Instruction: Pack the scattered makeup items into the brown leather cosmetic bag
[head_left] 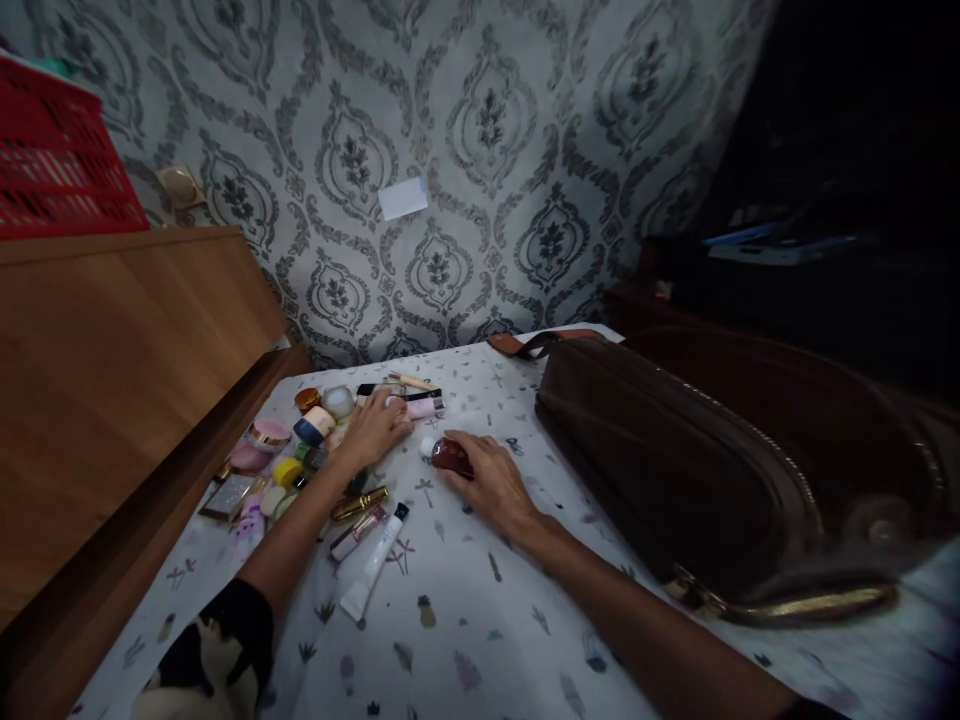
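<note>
My right hand (491,482) is closed round a small bottle (452,457) of reddish-brown liquid with a white cap, low over the patterned sheet. The bottle lies on its side, cap pointing left. My left hand (380,428) reaches over a cluster of cosmetics, fingers loosely apart, beside a pink tube (426,407); whether the fingertips touch it is unclear. Around that hand are a frosted jar (339,402), a jar with a blue base (314,426), a yellow-lidded pot (287,472), and a gold tube (360,503). A white squeeze tube (373,570) with black cap lies nearer me.
A large dark brown bag (660,450) lies unzipped on the right, its strap (517,345) toward the wall. On the left a wooden cabinet (127,330) carries a red basket (64,155). Patterned wallpaper (491,150) rises behind the sheet (457,590).
</note>
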